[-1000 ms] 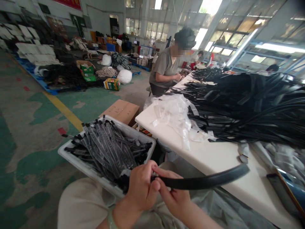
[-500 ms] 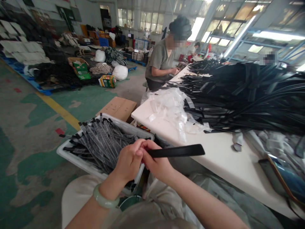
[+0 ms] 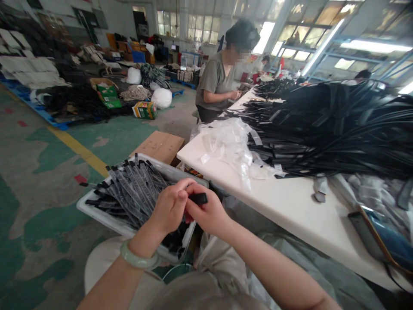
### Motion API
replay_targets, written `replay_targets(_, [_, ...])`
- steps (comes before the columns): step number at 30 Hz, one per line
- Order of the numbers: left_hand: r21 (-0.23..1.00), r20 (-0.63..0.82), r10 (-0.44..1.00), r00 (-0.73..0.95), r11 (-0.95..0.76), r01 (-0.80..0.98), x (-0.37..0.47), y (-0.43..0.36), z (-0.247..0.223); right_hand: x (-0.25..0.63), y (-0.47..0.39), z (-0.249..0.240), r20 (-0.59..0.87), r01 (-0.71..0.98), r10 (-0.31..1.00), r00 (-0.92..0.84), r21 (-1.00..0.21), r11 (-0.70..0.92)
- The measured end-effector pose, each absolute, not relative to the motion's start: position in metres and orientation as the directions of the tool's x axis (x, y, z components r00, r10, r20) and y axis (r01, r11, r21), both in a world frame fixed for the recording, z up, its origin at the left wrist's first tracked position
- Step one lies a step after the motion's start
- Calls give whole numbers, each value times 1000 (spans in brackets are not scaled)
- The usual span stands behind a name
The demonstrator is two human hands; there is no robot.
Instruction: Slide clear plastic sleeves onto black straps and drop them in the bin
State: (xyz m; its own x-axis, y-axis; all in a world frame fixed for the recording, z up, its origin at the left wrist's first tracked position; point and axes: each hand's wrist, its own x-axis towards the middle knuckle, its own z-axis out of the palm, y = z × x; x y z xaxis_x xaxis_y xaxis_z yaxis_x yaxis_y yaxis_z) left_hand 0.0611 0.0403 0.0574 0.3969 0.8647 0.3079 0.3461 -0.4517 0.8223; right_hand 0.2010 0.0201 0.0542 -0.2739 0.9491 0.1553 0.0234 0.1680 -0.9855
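Over the near edge of a tub, my hands meet around a black strap, flat and belt-like. Only its short end sticks out, on the right; the rest is hidden in and behind my fingers. My right hand is closed, with the strap between thumb and curled fingers. My left hand, a pale green bangle on its wrist, is closed around the strap's other side, its fingertips mostly out of sight. Just beyond and below stands the white plastic tub, filled with black straps in clear sleeves.
To the right runs a white table with crumpled clear plastic sleeves, a heap of long black straps and a phone-like device. A cardboard box sits behind the tub. A co-worker works at the table's far side.
The strap's long free end, which pointed right past my right hand, has drawn in leftward, leaving a short stub showing. My hands have shifted slightly up and left, still together.
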Motion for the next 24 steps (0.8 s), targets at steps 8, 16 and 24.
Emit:
replay_targets(8, [785, 348, 881, 321, -461, 414, 30, 61, 56, 174, 48, 75, 263, 225, 916, -302, -915, 336])
replay_targets(16, [857, 405, 838, -366, -208, 472, -84, 43, 64, 63, 143, 100, 285, -90, 939, -193, -958, 272])
replay_targets(24, [932, 177, 858, -481, 12, 362, -179, -14, -39, 49, 104, 69, 448, -439, 872, 197, -755, 487])
